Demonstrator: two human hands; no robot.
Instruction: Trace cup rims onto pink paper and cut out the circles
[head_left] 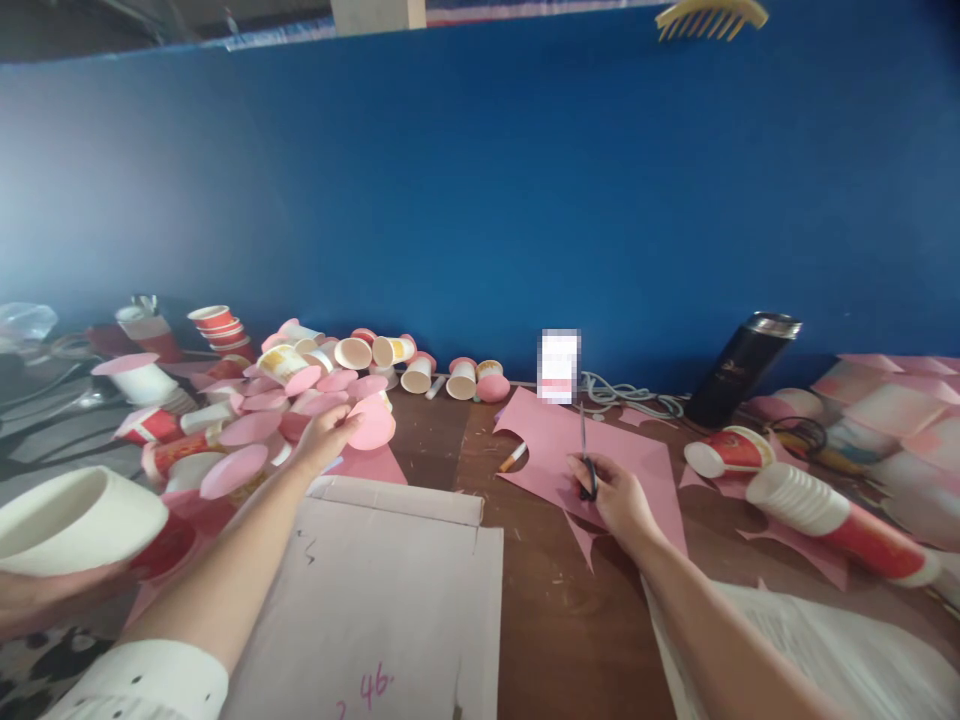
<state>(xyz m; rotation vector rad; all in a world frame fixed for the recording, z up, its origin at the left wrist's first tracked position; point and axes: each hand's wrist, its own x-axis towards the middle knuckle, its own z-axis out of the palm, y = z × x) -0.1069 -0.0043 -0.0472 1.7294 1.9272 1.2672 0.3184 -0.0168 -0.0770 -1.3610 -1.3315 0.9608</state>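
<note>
From my remote seat, what I see of the person's own body is two forearms entering from the bottom edge, each ending in a bare hand. Behind the left hand (pixel 324 437) the forearm is uncovered for most of its length; a white sleeve (pixel 150 682) begins well back from that hand, near the lower left corner, with a rolled or folded cuff and a few small dark dots on the cloth. Behind the right hand (pixel 611 492) the forearm is bare all the way to the frame edge, with no sleeve in view. I make out no rings, watch or bracelet on either wrist or hand.
</note>
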